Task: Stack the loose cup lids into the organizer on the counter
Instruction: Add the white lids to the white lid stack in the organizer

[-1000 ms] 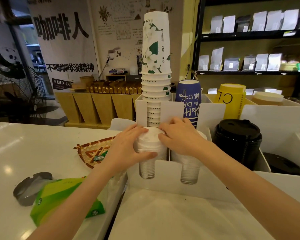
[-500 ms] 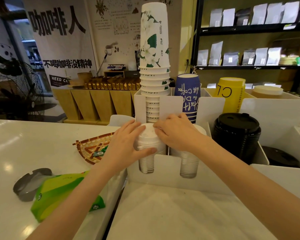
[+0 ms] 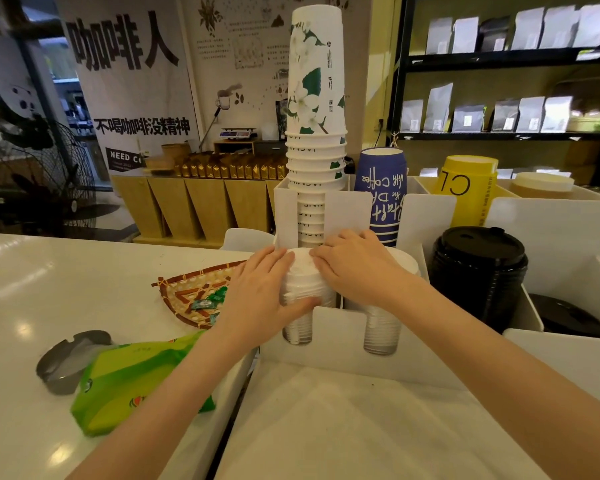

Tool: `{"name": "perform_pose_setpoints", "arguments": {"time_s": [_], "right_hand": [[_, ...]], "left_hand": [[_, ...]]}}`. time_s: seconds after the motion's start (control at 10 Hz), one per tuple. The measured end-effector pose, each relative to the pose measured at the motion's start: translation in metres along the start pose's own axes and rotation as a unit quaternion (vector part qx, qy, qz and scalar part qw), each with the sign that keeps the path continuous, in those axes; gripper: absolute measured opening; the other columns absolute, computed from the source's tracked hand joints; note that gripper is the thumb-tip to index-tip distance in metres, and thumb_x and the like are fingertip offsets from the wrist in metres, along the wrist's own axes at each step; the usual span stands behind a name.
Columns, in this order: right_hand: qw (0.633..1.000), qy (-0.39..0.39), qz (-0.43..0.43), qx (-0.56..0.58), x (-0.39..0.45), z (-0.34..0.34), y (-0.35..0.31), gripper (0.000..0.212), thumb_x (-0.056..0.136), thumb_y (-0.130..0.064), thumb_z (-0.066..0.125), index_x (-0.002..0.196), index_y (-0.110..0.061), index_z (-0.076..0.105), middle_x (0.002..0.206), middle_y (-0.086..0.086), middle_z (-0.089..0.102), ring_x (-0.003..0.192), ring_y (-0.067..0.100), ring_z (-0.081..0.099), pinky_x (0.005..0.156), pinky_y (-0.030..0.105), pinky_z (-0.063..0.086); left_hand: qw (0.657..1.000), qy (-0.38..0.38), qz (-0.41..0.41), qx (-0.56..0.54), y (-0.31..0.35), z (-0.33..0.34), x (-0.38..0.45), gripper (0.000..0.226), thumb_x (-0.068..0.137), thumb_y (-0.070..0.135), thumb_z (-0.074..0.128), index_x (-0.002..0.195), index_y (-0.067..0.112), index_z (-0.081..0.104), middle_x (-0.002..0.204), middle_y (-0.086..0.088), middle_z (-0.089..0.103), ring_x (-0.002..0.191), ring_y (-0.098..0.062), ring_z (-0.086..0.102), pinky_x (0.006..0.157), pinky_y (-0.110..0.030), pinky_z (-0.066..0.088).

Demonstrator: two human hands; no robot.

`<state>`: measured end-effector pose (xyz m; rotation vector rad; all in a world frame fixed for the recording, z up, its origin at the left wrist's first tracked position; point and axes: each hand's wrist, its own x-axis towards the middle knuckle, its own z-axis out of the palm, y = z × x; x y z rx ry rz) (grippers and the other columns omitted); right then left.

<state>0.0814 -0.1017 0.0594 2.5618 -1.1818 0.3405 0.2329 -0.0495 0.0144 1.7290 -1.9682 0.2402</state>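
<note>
Tall paper cup stack (image 3: 315,133) blocks behind the organizer (image 3: 343,341); front counter (image 3: 343,427) open.

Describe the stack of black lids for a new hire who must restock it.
Find the white organizer on the counter. The stack of black lids sits in a front compartment on its right side, in front of the yellow cups. It is the only dark, domed stack; the white lids under both hands are pale.
</note>
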Motion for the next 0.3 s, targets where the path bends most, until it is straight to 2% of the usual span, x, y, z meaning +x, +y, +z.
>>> {"name": "perform_pose_setpoints", "arguments": {"time_s": [0.1,0.2,0.3], "right_hand": [[1.000,-0.013,0.004,0.008,-0.001,-0.004,0.001,0.040,0.094,-0.032,0.025,0.117,-0.018,0.054,0.120,0.005,0.061,0.110,0.024,0.048,0.093,0.043,0.034],[0.998,-0.021,0.001,0.055,-0.004,-0.015,0.006,0.036,0.093,-0.030,0.031,0.117,-0.018,0.055,0.120,0.005,0.061,0.112,0.024,0.048,0.096,0.042,0.035],[0.982,0.024,0.018,0.187,-0.015,-0.044,0.020,0.032,0.091,-0.028,0.040,0.117,-0.018,0.055,0.119,0.004,0.062,0.108,0.020,0.055,0.094,0.038,0.045]], "left_hand": [[0.997,-0.074,-0.011,0.003,0.002,-0.012,0.005,0.079,0.075,0.063,0.048,0.138,0.023,0.025,0.151,0.003,0.026,0.139,-0.015,0.015,0.114,-0.039,0.013],[0.979,-0.200,-0.039,0.027,0.008,-0.036,0.021,0.081,0.075,0.062,0.048,0.139,0.021,0.023,0.152,-0.001,0.021,0.140,-0.020,0.014,0.114,-0.049,0.017],[0.963,-0.268,-0.033,0.008,0.024,-0.058,0.041,0.066,0.081,0.055,0.046,0.134,0.017,0.035,0.145,-0.006,0.038,0.131,-0.023,0.034,0.108,-0.041,0.030]]}}
